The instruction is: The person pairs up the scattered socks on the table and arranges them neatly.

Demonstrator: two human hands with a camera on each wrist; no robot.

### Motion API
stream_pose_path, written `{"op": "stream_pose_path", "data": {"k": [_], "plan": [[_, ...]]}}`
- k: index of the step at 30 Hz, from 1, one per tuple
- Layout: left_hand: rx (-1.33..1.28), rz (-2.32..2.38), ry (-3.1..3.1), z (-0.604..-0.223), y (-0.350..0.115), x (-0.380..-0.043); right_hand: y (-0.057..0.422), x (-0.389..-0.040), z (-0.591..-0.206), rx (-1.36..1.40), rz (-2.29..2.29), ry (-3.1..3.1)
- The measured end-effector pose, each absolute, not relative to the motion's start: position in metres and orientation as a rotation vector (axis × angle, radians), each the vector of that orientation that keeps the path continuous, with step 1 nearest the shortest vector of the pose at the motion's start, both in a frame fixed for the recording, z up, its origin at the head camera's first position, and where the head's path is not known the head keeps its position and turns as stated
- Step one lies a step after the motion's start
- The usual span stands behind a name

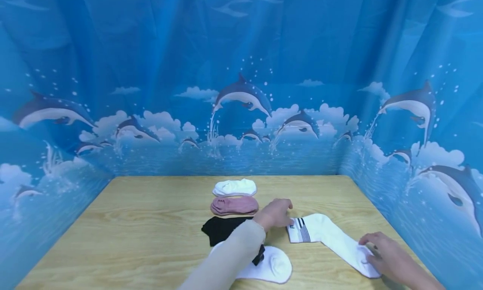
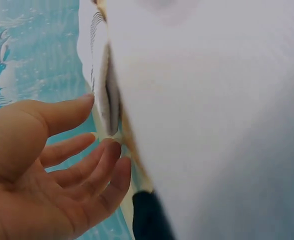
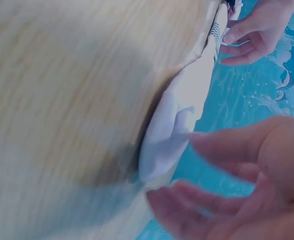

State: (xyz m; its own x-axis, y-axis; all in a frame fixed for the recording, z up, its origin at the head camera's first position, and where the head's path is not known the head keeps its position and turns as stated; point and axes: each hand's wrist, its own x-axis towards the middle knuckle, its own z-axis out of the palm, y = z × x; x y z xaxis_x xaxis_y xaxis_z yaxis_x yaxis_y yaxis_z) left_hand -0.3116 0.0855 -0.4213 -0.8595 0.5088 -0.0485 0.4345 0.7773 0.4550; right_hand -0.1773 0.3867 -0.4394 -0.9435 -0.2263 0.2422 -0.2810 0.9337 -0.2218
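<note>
A long white sock with black lettering and dark stripes at its cuff lies bent on the wooden table. Beside the cuff is my left hand, its fingers loosely bent with nothing between them. In the left wrist view the thumb of the left hand comes right up to the sock's cuff. At the other end, my right hand hovers by the toe, thumb and fingers apart. The right wrist view shows the right hand's thumb overlapping the edge of the sock's toe.
To the left, a column of socks runs from back to front: a white pair, a pink pair, black socks and white socks. My left forearm covers part of the front ones. A blue dolphin-print curtain surrounds the wooden table.
</note>
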Motion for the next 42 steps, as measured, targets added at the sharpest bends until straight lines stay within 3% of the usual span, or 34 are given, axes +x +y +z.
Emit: {"op": "stream_pose_path", "data": {"k": [7,27,42], "plan": [[0.728,0.583,2.834,-0.423,0.094,-0.310,0.390,-0.182,-0.436,0.109,0.449,-3.088],[0.585,0.836,2.722,-0.415,0.096,-0.299,0.398,-0.187,-0.443,0.078,0.446,-3.057],[0.610,1.006,2.631,-0.394,0.085,-0.300,0.399,-0.192,-0.424,0.093,0.533,-2.955]]}}
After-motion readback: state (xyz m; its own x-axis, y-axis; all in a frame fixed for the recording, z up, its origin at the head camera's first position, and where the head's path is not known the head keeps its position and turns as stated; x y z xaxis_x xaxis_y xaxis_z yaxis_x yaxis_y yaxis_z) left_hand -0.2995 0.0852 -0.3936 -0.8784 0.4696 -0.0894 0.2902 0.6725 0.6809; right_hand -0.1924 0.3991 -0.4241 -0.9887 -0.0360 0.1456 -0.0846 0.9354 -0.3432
